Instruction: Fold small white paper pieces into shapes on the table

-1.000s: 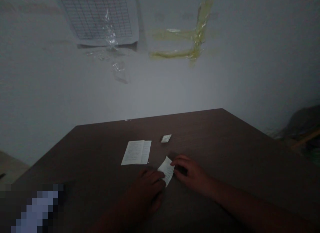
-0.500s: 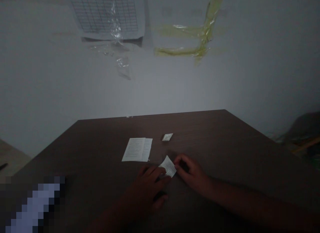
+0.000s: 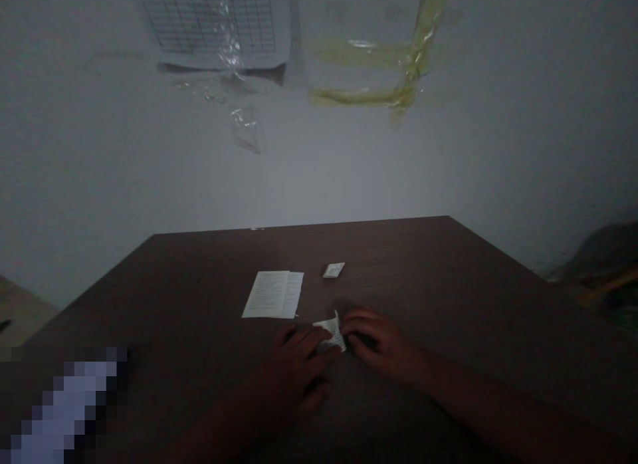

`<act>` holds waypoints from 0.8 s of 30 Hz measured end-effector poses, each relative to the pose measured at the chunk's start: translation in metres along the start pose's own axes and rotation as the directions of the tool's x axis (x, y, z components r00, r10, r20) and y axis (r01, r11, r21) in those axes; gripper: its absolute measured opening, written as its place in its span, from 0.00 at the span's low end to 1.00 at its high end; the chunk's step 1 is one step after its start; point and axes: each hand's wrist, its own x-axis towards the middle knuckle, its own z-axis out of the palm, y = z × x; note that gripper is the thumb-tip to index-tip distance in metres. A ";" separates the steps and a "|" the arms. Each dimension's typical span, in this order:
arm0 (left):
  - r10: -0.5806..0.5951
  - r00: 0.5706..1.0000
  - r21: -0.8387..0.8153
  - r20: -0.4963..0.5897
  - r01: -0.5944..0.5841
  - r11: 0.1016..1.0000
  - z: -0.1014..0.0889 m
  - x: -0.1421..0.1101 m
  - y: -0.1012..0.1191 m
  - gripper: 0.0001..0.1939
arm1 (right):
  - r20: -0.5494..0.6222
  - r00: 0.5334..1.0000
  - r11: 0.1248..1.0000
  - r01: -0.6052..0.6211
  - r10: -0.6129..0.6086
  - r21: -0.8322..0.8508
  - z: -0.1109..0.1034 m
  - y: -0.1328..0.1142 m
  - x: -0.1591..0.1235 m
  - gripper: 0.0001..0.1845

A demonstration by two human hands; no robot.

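A small piece of printed paper (image 3: pixel 329 328) lies on the brown table, its right part bent upward. My left hand (image 3: pixel 299 364) rests over the paper's left and lower part with fingers spread, the fingertips pressing on it. At the right edge, my right hand (image 3: pixel 381 344) has its thumb and fingers closed on the raised part. Just beyond the hands sits a small folded paper square (image 3: pixel 333 270). Two overlapping printed sheets (image 3: pixel 269 294) lie flat to the left of it. The light is dim, so finger detail is partly lost.
The table (image 3: pixel 199 278) reaches back to a white wall (image 3: pixel 339 171). A gridded sheet (image 3: pixel 214 25) and yellow tape (image 3: pixel 359 95) are stuck on the wall. A blurred-out bluish object (image 3: pixel 64 404) is at the lower left. Dark items (image 3: pixel 608 258) stand beyond the right edge.
The right edge of the small paper has been bent up and over to the left by my right hand, which moved slightly left. My left hand stays nearly in place.
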 end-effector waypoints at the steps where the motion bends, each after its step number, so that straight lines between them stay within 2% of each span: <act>1: 0.002 1.000 -0.003 0.000 -0.002 1.000 0.000 0.000 -0.001 0.31 | 0.008 1.000 1.000 0.008 -0.008 -0.007 -0.001 0.000 0.001 0.10; 5: -0.001 1.000 -0.085 0.010 0.002 0.996 0.003 0.001 -0.006 0.31 | 0.090 0.996 0.999 0.025 -0.023 -0.020 -0.005 -0.004 0.002 0.13; 7: -0.026 0.999 -0.137 -0.041 0.020 0.990 0.006 0.001 -0.010 0.31 | 0.131 0.991 0.999 0.039 -0.035 -0.032 -0.006 -0.004 0.002 0.14; 11: -0.139 0.979 -0.247 -0.151 0.098 0.964 0.013 0.001 -0.018 0.25 | 0.193 0.980 0.997 0.050 -0.038 -0.058 -0.007 -0.004 0.000 0.15; 15: -0.135 0.975 -0.199 -0.177 0.098 0.975 0.012 0.003 -0.022 0.21 | 0.255 0.966 0.991 0.072 -0.041 -0.115 -0.008 -0.007 -0.001 0.14; 18: -0.084 0.984 -0.083 -0.154 0.072 0.994 0.002 0.006 -0.021 0.15 | 0.273 0.960 0.986 0.096 -0.055 -0.139 -0.008 -0.009 0.000 0.13; 20: -0.070 0.993 -0.041 -0.100 0.067 0.997 -0.007 0.008 -0.019 0.13 | 0.266 0.961 0.983 0.113 -0.071 -0.145 -0.008 -0.009 0.000 0.13; 24: -0.065 0.998 -0.039 -0.010 0.065 0.997 -0.018 0.007 -0.017 0.17 | 0.292 0.953 0.976 0.131 -0.076 -0.176 -0.008 -0.009 0.000 0.16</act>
